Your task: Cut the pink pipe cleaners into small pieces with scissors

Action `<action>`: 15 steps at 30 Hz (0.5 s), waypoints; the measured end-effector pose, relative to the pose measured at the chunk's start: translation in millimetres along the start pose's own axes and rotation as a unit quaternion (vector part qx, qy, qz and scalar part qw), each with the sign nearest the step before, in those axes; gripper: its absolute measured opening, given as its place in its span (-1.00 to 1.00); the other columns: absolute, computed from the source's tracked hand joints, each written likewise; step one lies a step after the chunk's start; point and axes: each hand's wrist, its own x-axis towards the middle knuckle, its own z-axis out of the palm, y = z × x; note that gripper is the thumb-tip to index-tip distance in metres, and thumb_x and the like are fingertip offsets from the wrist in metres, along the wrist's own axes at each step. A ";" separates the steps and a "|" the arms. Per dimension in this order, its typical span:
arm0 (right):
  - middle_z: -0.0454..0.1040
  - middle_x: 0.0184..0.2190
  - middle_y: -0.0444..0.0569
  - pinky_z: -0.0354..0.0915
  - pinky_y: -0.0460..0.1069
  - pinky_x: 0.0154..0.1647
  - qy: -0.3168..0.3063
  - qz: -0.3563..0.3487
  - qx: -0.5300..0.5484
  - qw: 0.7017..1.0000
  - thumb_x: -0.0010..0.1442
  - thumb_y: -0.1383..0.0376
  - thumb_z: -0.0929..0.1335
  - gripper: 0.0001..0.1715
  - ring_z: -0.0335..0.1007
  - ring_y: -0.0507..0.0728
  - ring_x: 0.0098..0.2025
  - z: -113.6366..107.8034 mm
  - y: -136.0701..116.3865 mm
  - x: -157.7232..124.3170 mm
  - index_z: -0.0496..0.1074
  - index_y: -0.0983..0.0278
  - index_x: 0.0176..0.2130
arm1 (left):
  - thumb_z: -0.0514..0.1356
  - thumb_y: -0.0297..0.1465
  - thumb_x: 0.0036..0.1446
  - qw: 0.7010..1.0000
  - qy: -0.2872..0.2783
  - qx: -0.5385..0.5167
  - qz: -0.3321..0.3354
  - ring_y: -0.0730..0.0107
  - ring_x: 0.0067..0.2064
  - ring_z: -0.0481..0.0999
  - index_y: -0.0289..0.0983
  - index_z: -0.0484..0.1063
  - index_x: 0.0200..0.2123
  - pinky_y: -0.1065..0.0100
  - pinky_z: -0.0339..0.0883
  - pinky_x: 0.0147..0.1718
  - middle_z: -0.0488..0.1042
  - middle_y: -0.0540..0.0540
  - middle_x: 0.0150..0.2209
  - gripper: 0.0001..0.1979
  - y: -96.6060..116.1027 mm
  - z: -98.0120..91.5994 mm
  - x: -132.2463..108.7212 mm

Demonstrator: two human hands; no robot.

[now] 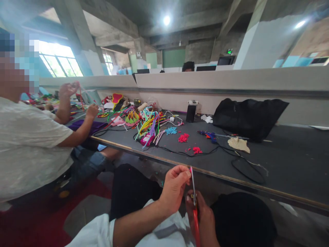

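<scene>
My left hand (174, 187) is closed in a pinch just in front of the table edge, above my lap. A small pinkish-red piece (190, 169) shows at its fingertips. Red-handled scissors (194, 192) are gripped in my right hand (205, 216), with the blades pointing up beside that piece. Whether the blades touch it I cannot tell. On the table beyond lie small red cut pieces in two piles, one nearer pile (197, 150) and one farther pile (183, 138). A heap of blue pieces (171, 130) sits behind them to the left.
Colourful fuzzy stems (151, 121) lie bundled at the table's middle. A blue glue gun (211, 136), a cream cloth (239, 144), a black bag (246, 116) and loose cables stand to the right. At left a person in a light shirt (33, 147) handles pink strands.
</scene>
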 end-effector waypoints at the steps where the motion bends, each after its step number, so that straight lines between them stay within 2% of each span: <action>1: 0.59 -0.44 -0.03 0.33 -0.10 -0.53 -0.001 -0.004 0.006 1.000 0.27 -0.06 0.14 -0.50 0.55 0.12 -0.48 0.1 0.0 -0.2 0.43 0.21 -0.23 | 0.35 -0.39 -0.13 1.000 0.001 0.002 0.001 0.56 -0.52 0.26 -0.33 0.41 -0.53 0.46 0.12 -0.46 0.37 0.01 -0.56 -0.83 0.0 0.2 -0.4; 10: 0.56 -0.49 0.02 0.29 -0.09 -0.54 -0.018 0.014 0.016 1.000 0.28 -0.08 0.11 -0.43 0.51 0.14 -0.51 -2.0 -1.2 -2.9 0.45 0.24 -0.26 | 0.33 -0.43 -0.12 1.000 0.004 0.000 0.008 0.56 -0.52 0.25 -0.33 0.41 -0.52 0.46 0.11 -0.47 0.36 0.02 -0.56 -0.86 -0.5 0.2 -1.0; 15: 0.54 -0.50 0.01 0.34 -0.10 -0.49 -0.013 0.025 0.083 0.996 0.27 -0.08 0.16 -0.44 0.51 0.14 -0.45 -3.4 -4.2 -2.7 0.47 0.27 -0.26 | 0.30 -0.43 -0.09 1.000 -0.004 0.011 0.022 0.54 -0.51 0.27 -0.32 0.39 -0.54 0.46 0.13 -0.44 0.34 0.03 -0.59 -0.87 -2.4 -1.3 -0.5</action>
